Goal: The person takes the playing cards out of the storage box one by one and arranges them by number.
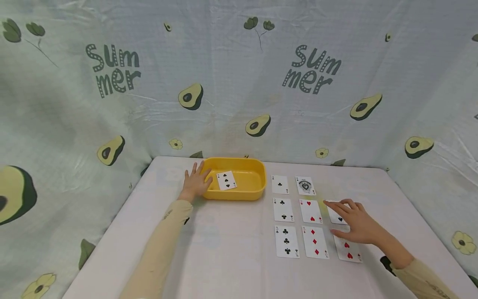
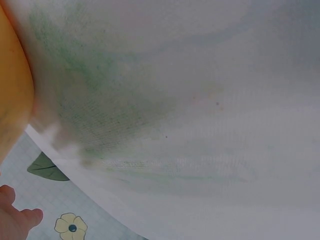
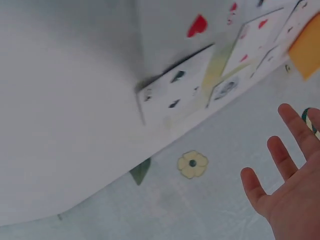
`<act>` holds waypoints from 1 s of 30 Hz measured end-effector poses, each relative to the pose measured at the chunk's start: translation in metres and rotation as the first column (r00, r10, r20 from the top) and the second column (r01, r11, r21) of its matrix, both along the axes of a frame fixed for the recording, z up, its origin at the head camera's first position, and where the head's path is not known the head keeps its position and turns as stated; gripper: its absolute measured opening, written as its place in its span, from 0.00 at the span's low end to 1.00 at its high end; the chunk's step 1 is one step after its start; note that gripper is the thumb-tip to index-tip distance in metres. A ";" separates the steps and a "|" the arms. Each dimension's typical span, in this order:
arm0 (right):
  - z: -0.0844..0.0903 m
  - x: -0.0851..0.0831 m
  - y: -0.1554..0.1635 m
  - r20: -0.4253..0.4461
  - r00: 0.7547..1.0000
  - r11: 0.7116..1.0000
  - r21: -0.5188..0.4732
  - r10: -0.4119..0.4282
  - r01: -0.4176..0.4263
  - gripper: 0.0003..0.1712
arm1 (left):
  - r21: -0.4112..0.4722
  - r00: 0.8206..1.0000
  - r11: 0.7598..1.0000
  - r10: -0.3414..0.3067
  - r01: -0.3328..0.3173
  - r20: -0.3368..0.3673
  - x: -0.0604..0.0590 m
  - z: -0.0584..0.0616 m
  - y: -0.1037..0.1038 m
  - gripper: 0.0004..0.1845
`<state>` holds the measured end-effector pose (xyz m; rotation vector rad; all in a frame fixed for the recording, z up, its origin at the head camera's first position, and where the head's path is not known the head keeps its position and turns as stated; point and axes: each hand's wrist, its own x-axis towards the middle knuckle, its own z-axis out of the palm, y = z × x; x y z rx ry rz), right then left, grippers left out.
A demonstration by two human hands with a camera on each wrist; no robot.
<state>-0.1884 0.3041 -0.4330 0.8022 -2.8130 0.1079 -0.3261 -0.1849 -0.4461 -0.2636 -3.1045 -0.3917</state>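
Observation:
A yellow tray (image 1: 257, 182) stands at the back of the white table, and a black three card (image 1: 226, 180) lies face up in it. My left hand (image 1: 196, 182) rests with straight fingers against the tray's left rim. To the right lies a grid of face-up cards, with the ace of clubs (image 1: 280, 184) and ace of spades (image 1: 305, 185) at the top. My right hand (image 1: 352, 222) hovers with spread fingers over the right column, partly hiding a two of spades (image 1: 336, 216) and a three of hearts (image 1: 348, 251). It holds nothing. In the right wrist view the open right hand (image 3: 290, 170) hangs beside the spade card (image 3: 175, 92).
The two of clubs (image 1: 283, 209), two of hearts (image 1: 310, 211), three of clubs (image 1: 286, 241) and three of diamonds (image 1: 315, 242) fill the grid. An avocado-print cloth (image 1: 239, 83) walls the table on three sides. The left wrist view shows blurred tabletop and the tray's edge (image 2: 12, 75).

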 end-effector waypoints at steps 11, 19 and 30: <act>0.019 -0.042 -0.069 0.068 0.995 0.997 -0.032 0.069 -0.067 0.41 | -0.020 1.000 1.000 0.014 -0.014 -0.003 0.001 0.000 0.002 0.27; 0.020 -0.069 -0.109 0.073 0.984 0.985 -0.063 0.163 -0.159 0.37 | -0.032 1.000 0.999 0.014 -0.014 0.001 0.001 0.001 0.002 0.27; 0.015 -0.110 -0.166 0.098 0.979 0.981 -0.095 0.178 -0.169 0.31 | -0.044 1.000 0.999 0.023 -0.024 -0.021 0.001 0.001 0.001 0.27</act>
